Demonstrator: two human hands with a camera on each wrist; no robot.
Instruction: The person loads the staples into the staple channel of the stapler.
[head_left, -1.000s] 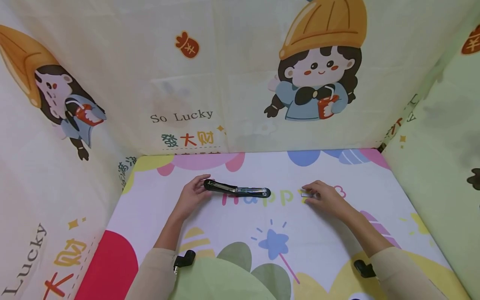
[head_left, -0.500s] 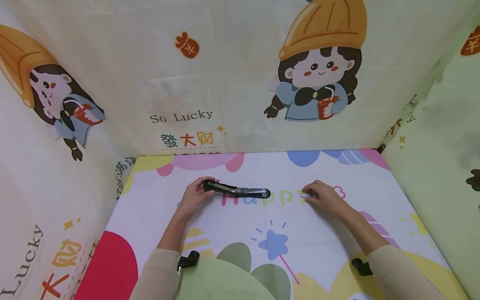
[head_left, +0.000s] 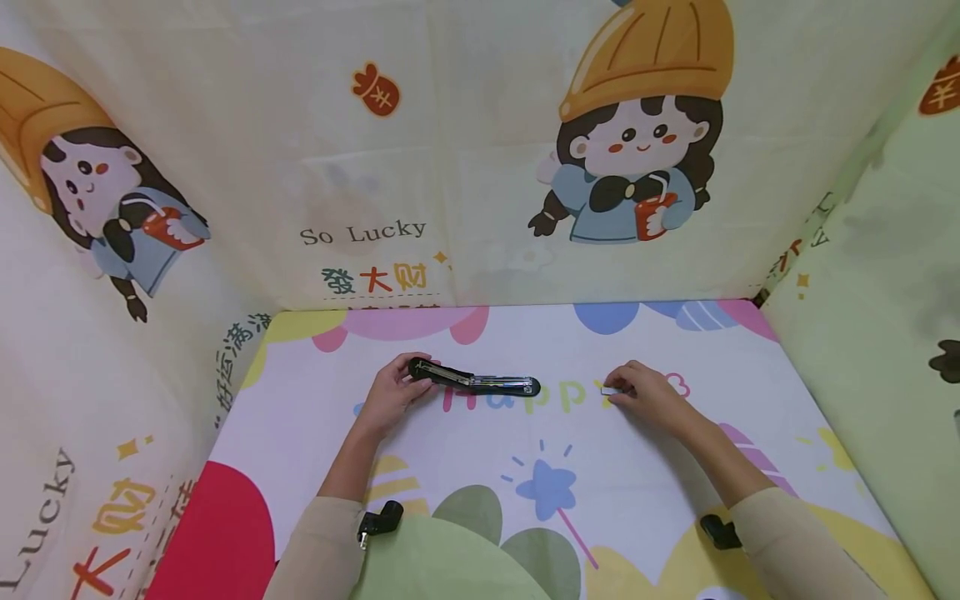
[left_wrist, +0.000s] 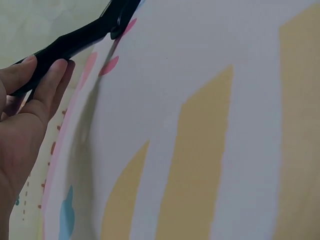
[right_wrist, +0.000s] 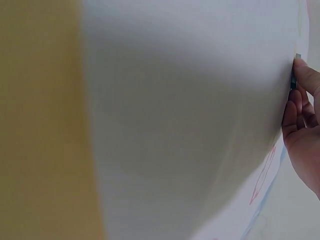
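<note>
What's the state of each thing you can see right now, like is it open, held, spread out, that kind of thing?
Stapler: opened out, one end raised
Left hand: gripping that end
Small silvery strip: pinched, apart from the stapler
Right hand: pinching the strip
Tablecloth: spread out
Backdrop cloth: hanging, faintly creased

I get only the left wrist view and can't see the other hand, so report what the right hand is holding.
Observer: The right hand pinches a small silvery-grey strip.
Operator: Now describe the side of the black stapler that my view hides.
Observer: The head view shows silvery metal parts along its opened-out inner side.
Operator: Confirm whether the strip touches it.
Observer: It doesn't; the strip is apart from the stapler, off to its right.
</note>
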